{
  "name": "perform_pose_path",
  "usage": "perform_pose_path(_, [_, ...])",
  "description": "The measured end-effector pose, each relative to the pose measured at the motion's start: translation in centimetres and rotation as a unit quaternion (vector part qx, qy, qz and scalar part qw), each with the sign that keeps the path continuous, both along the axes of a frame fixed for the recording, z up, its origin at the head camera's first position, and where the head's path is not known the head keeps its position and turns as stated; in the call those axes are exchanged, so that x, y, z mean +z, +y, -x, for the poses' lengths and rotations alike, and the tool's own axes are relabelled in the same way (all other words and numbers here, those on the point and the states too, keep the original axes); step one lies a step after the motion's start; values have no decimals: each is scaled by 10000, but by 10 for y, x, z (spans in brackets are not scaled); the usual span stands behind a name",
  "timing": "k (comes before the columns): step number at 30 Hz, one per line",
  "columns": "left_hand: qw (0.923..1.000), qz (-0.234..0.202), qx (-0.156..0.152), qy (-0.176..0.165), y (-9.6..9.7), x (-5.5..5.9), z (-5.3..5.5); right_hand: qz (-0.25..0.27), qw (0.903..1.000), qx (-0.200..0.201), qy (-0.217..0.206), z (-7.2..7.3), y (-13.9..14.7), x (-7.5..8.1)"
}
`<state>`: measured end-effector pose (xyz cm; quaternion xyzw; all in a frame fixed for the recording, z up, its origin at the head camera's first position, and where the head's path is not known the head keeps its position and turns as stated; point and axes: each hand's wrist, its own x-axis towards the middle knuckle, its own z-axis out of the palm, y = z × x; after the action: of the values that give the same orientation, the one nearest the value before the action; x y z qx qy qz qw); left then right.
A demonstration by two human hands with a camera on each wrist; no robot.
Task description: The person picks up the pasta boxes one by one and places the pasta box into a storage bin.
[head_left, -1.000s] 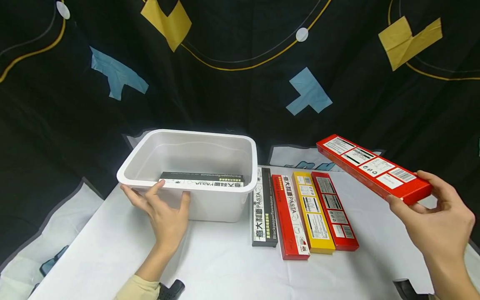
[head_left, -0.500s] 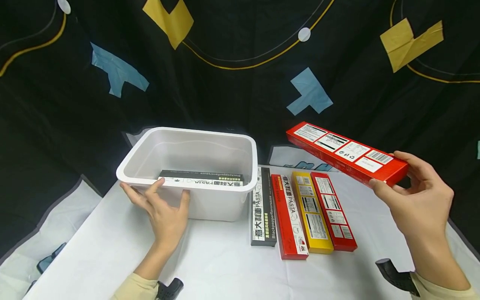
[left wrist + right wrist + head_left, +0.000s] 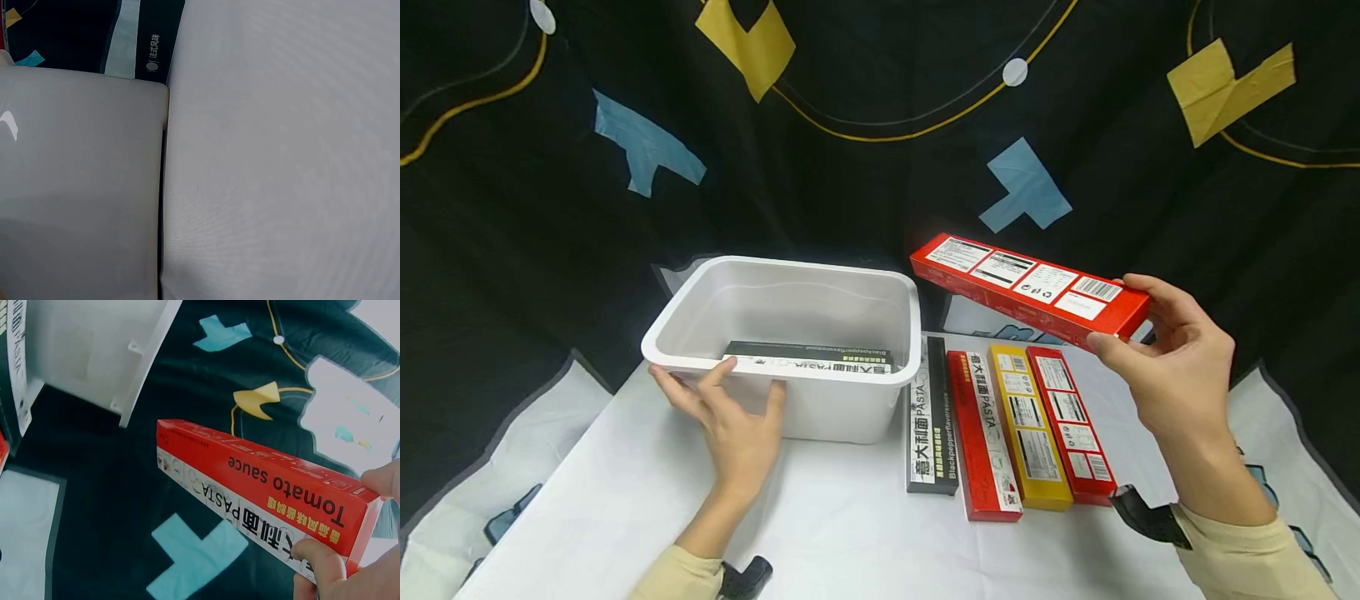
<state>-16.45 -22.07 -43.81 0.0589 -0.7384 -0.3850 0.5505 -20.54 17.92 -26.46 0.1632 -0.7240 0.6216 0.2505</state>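
Observation:
My right hand (image 3: pixel 1180 358) pinches one end of a red pasta box (image 3: pixel 1030 283), held in the air just right of the white plastic bin (image 3: pixel 842 408). Its label-covered face is up in the head view; "Tomato sauce" lettering shows on the red pasta box (image 3: pixel 281 481) in the right wrist view. Spread over the bin's near wall, my left hand (image 3: pixel 733 437) rests its fingers at the rim, one fingertip overlapping it. Inside the bin lies a black pasta box (image 3: pixel 808 357), partly hidden by the near rim. The left wrist view shows the bin's wall (image 3: pixel 81 169), the hand nearly out of frame.
Right of the bin, a black box (image 3: pixel 934 417), a red box (image 3: pixel 983 433), a yellow box (image 3: pixel 1032 429) and another red box (image 3: pixel 1071 425) lie side by side on the white table (image 3: pixel 865 525). A black curtain (image 3: pixel 887 192) hangs behind.
My right hand has carried the red pasta box leftward and slightly up, from the far right to near the bin's right rim. My left hand stays on the bin.

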Motion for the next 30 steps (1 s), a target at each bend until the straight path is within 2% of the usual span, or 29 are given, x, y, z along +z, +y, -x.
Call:
perform_pose_path(7, [10000,-22,38,-37,0,-1,-1,34,9978,664,-29,14,-21,0])
perform_pose_path(13, [9999,-26,73,-102,1,0,-1,-258,9920,1215,-226,26,-37,-2])
perform_pose_path(19, [10000,16,77,-32,2,4,-1,-587,9869,1359,-637,41,-59,-9])
perform_pose_path(24, [9999,37,94,46,4,9,-3,-663,9798,1730,-754,56,-78,-19])
perform_pose_path(30, [10000,17,77,8,3,7,-3,-865,9726,1939,-951,69,-104,-29])
